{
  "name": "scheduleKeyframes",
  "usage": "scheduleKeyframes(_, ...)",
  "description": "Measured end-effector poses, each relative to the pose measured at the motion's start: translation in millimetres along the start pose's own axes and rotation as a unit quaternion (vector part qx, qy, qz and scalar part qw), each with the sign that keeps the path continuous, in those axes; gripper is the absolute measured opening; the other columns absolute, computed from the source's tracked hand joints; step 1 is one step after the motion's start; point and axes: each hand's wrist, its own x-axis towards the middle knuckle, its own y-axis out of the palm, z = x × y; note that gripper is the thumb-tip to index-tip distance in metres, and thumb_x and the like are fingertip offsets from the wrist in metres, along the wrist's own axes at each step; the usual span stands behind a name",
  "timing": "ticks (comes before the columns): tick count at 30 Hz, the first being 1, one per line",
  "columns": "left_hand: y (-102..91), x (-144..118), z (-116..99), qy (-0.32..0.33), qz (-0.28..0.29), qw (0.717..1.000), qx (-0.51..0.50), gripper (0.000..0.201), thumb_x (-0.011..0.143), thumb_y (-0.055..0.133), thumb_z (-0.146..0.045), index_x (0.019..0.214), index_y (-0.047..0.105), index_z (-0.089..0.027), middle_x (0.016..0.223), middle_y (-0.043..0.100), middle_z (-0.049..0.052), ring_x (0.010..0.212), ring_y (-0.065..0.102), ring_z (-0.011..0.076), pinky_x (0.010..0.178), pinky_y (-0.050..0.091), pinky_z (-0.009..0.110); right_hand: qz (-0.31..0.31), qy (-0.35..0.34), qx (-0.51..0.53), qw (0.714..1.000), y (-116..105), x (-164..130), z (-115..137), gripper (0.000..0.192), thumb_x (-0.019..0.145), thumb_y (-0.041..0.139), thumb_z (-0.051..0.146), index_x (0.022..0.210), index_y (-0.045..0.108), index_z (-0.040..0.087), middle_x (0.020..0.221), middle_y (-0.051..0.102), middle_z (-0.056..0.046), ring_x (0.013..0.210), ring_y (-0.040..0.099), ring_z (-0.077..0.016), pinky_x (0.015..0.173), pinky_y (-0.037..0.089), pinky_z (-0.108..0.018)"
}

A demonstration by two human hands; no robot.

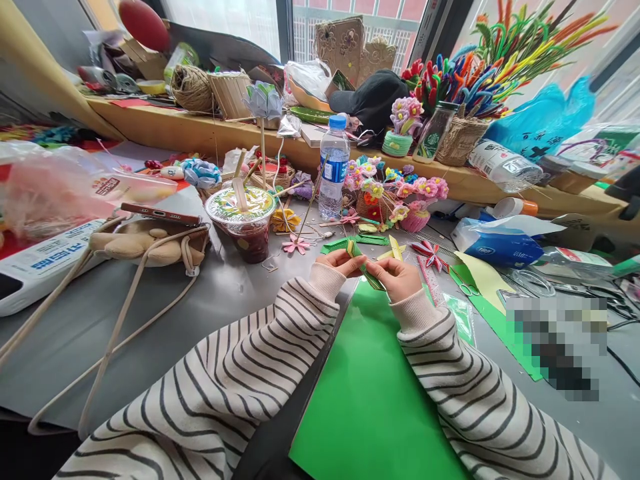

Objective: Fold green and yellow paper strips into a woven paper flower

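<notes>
Paper strip (373,275), folded and green, was pinched by left hand (337,263) at nine o'clock and right hand (399,277) at three. Its long axis slanted eleven to five, green sheet (377,380) at six.

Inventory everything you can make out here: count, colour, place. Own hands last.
Folded strips: count unclear, green and yellow, picture centre
Large sheet: one, green, front of desk
Lidded cup: one, clear, desk left
Upright bottle: one, clear, blue-capped, desk back
Pouch: one, beige, desk left
Phone: one, reddish, on pouch
Soft pack: one, blue-white, desk right
Twine ball: one, tan, ledge left
Pipe cleaners: many, multicoloured, ledge right
Other clutter: uncountable, mixed, throughout
Striped sleeves: two, cream-dark, foreground
Left hand: one, bare, pinching strips
Right hand: one, bare, pinching strips
</notes>
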Motion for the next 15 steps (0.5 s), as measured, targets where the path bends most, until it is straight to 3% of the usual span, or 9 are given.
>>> scheduleKeyframes(15,1.7,-1.6,-1.7,0.056,-0.006,0.997,0.043,0.029,0.046,0.070,-0.032,0.058,0.056,-0.010,0.054,0.055,-0.003,0.053,0.052,0.0078,0.065,0.046,0.028,0.040,0.040,0.063,0.996,3.2,-0.3,-2.0,0.034,0.046,0.067,0.045,0.053,0.055,0.015,0.046,0.050,0.004,0.043,0.040,-0.0059,0.043,0.031,-0.021)
